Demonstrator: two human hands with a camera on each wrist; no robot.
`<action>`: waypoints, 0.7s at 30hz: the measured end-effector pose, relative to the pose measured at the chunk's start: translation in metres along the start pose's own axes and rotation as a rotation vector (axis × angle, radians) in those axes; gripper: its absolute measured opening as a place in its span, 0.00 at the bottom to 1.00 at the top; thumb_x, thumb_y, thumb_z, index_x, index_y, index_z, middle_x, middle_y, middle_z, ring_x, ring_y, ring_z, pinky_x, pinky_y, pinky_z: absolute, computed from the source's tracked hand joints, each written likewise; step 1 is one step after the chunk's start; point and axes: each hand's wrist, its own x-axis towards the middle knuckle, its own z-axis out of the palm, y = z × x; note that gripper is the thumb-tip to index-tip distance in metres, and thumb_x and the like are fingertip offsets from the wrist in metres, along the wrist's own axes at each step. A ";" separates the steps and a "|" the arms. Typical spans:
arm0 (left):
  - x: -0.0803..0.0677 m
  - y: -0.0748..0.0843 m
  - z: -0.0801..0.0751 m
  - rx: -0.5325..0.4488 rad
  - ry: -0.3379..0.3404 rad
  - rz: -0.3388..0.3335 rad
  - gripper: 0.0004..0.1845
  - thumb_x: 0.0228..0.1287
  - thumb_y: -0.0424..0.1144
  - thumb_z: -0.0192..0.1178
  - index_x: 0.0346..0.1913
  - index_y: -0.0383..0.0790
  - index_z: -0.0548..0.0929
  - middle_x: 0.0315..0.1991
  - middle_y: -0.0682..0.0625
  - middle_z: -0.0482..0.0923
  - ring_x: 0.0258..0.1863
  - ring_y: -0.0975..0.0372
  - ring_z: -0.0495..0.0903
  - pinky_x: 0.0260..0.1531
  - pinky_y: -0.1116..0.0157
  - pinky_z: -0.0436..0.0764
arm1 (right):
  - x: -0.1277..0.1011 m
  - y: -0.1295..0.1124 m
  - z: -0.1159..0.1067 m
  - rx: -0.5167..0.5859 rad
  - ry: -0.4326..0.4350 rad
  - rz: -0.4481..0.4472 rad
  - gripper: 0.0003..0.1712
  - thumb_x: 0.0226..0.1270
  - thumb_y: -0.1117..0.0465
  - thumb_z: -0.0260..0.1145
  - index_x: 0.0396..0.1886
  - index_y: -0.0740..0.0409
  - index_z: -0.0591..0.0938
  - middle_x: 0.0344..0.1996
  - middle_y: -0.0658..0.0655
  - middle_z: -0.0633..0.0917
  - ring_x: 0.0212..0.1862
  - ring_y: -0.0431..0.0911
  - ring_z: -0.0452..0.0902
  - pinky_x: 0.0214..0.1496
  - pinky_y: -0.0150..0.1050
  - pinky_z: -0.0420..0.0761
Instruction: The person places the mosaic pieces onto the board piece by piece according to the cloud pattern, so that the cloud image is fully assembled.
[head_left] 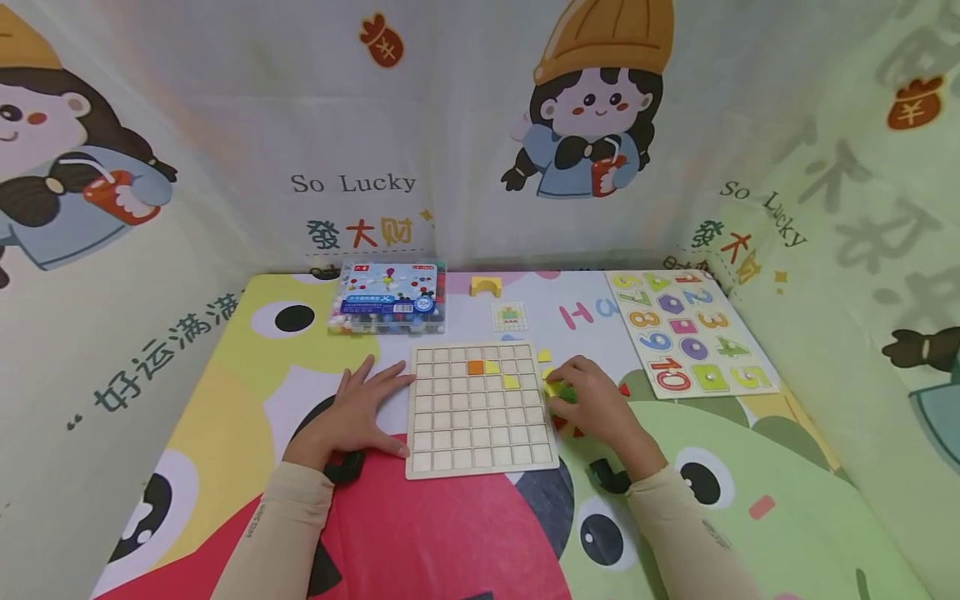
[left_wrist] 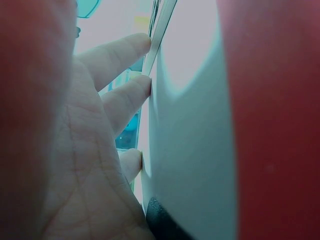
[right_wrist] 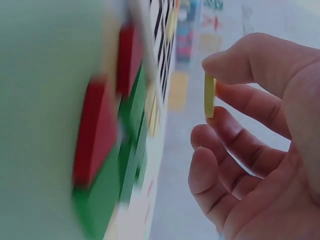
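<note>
The left hand (head_left: pixel 360 412) lies flat, fingers straight, bracing the grid board (head_left: pixel 480 408) at its 9 o'clock edge; the right hand (head_left: pixel 596 408), at 3 o'clock, pinches a yellow tile (right_wrist: pixel 210 96) between thumb and forefinger; keep the tile level and the board pinned when seating it.

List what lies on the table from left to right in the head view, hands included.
Left hand → bead box → grid board → right hand, pinching a yellow tile → number puzzle.
</note>
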 end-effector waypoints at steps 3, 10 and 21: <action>0.000 0.000 0.000 -0.002 -0.002 -0.005 0.63 0.36 0.66 0.84 0.80 0.55 0.69 0.86 0.47 0.55 0.86 0.36 0.34 0.78 0.27 0.33 | 0.007 -0.015 0.005 -0.018 -0.051 -0.010 0.13 0.62 0.65 0.73 0.47 0.57 0.89 0.45 0.55 0.82 0.46 0.49 0.78 0.49 0.47 0.84; 0.000 -0.001 0.000 0.007 -0.002 -0.011 0.63 0.35 0.66 0.84 0.80 0.56 0.69 0.86 0.48 0.55 0.86 0.36 0.34 0.78 0.27 0.33 | 0.022 -0.036 0.018 -0.051 -0.185 0.005 0.12 0.64 0.64 0.73 0.47 0.57 0.89 0.46 0.54 0.84 0.47 0.47 0.76 0.51 0.45 0.83; -0.001 0.000 -0.001 0.009 0.005 -0.004 0.63 0.36 0.67 0.84 0.80 0.54 0.70 0.86 0.46 0.56 0.85 0.35 0.35 0.77 0.26 0.34 | 0.035 -0.045 0.032 -0.137 -0.260 0.018 0.11 0.65 0.61 0.77 0.47 0.55 0.91 0.42 0.54 0.85 0.43 0.45 0.77 0.49 0.42 0.84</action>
